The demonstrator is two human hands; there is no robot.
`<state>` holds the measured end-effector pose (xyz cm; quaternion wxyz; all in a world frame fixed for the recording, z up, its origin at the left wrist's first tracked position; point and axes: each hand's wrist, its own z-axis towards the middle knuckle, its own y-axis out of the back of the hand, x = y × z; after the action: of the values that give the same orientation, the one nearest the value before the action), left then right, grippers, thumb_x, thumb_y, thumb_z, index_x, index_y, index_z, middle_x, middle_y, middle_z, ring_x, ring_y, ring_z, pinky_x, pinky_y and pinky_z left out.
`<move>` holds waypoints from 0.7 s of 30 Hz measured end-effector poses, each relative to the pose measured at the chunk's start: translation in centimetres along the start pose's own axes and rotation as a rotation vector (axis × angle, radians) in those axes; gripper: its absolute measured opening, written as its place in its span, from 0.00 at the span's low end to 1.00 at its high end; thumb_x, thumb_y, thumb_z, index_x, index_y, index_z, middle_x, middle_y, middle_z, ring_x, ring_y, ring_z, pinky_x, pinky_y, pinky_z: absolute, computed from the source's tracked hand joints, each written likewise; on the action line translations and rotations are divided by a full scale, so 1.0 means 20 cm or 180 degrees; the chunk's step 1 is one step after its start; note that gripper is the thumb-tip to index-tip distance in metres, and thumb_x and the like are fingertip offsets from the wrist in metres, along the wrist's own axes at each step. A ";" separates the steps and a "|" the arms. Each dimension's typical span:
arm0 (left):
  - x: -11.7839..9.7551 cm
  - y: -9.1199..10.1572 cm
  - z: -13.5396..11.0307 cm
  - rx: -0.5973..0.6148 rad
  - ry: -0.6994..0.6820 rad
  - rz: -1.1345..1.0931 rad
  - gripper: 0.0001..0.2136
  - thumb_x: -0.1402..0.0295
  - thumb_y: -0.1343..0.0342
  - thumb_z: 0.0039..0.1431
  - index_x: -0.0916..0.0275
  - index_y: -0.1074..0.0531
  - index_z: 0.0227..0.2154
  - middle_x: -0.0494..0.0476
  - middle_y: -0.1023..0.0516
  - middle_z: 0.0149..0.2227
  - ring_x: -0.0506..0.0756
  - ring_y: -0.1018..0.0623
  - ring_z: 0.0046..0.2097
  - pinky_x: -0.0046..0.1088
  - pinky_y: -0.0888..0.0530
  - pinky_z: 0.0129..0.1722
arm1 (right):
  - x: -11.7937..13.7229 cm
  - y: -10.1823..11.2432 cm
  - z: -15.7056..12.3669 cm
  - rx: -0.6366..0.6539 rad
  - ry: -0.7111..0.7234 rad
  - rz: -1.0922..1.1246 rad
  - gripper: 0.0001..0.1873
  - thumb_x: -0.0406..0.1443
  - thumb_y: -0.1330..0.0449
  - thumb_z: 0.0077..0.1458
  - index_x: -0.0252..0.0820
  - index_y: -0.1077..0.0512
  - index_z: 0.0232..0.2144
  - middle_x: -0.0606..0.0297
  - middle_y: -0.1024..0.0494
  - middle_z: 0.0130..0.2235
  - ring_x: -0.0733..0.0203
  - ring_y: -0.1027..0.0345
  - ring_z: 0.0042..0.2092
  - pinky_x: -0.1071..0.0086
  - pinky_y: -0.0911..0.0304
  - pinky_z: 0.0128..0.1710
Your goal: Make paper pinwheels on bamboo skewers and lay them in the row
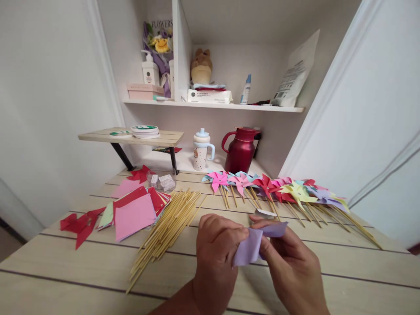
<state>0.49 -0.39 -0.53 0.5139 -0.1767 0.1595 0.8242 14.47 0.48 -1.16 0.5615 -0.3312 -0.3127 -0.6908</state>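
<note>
From my remote seat I had the purple paper (248,250) up in the air, above the part of the surface (367,293) toward its near edge, a little right of the middle. It was bent, one flap facing me and another running off to the right. I judged the step in hand to be shaping or folding that paper; the next move seemed to call for a firm hold on one side and a light touch on the other, so as not to crease it wrongly.

My left grip (217,249) was closed, fingers curled, pinching the paper's left side. My right grip (290,262) was closed to a pinch too, the flap caught by thumb and fingers, the palm partly open.

Left of them lay the sticks (167,232), in a slanting heap. Sheets (136,217) were piled nearer the left edge, with a red piece (82,223) beyond. The pinwheels (297,192) stretched from the far edge toward the right edge.
</note>
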 end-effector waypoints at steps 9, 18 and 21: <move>-0.01 0.01 0.01 0.0119 0.0703 -0.0247 0.12 0.84 0.44 0.53 0.58 0.27 0.33 0.49 0.22 0.32 0.52 0.24 0.36 0.28 0.27 0.38 | 0.00 0.02 0.00 -0.0058 0.0283 -0.0116 0.01 0.35 0.36 0.56 0.47 0.23 0.33 0.57 0.17 0.40 0.49 0.23 0.46 0.67 0.25 0.34; -0.04 0.05 0.04 0.0244 -0.0285 0.0245 0.10 0.80 0.46 0.59 0.57 0.26 0.36 0.50 0.18 0.32 0.52 0.21 0.34 0.33 0.26 0.44 | -0.03 0.08 -0.03 -0.0054 0.0471 -0.0611 0.14 0.35 0.36 0.57 0.52 0.23 0.46 0.60 0.17 0.44 0.50 0.21 0.44 0.62 0.24 0.39; -0.06 0.07 0.06 0.0314 -0.0541 0.0499 0.10 0.80 0.47 0.59 0.58 0.27 0.37 0.50 0.17 0.32 0.51 0.20 0.34 0.31 0.27 0.44 | -0.02 0.08 -0.02 0.0052 0.0734 -0.0662 0.08 0.33 0.37 0.58 0.51 0.22 0.40 0.62 0.17 0.42 0.51 0.23 0.48 0.59 0.27 0.47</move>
<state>-0.48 -1.37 1.21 0.4676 -0.0677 0.1691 0.8650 16.14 0.09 -1.71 0.5218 -0.2108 -0.2845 -0.7761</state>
